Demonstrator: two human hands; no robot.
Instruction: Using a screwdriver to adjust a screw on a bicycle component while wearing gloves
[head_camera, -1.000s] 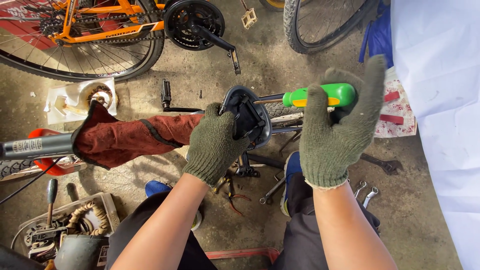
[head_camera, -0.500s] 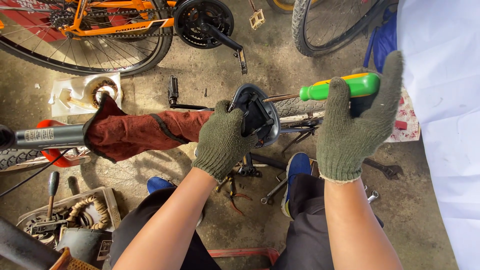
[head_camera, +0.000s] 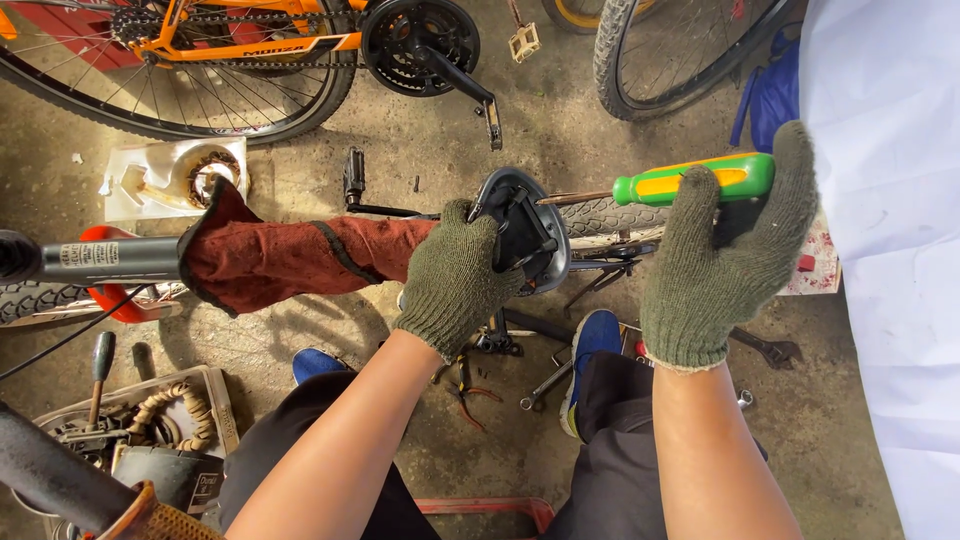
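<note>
My left hand (head_camera: 455, 275), in a green knit glove, grips a black round bicycle part (head_camera: 530, 230) fixed at the end of a bar wrapped in a dark red cloth (head_camera: 290, 258). My right hand (head_camera: 725, 255), also gloved, holds a screwdriver with a green and yellow handle (head_camera: 695, 180). Its metal shaft points left, with the tip against the black part. The bar's bare grey end (head_camera: 95, 260) runs off to the left.
An orange bicycle (head_camera: 250, 45) with chainring and pedal stands at the top. A second wheel (head_camera: 680, 60) is at top right. Wrenches (head_camera: 765, 348) and pliers (head_camera: 465, 385) lie on the concrete floor. A tool box (head_camera: 135, 425) sits bottom left. White fabric (head_camera: 890, 250) fills the right.
The view has drifted slightly, so both hands and the screwdriver sit a little further right. The screwdriver stays pressed at the black part and my left hand keeps its grip.
</note>
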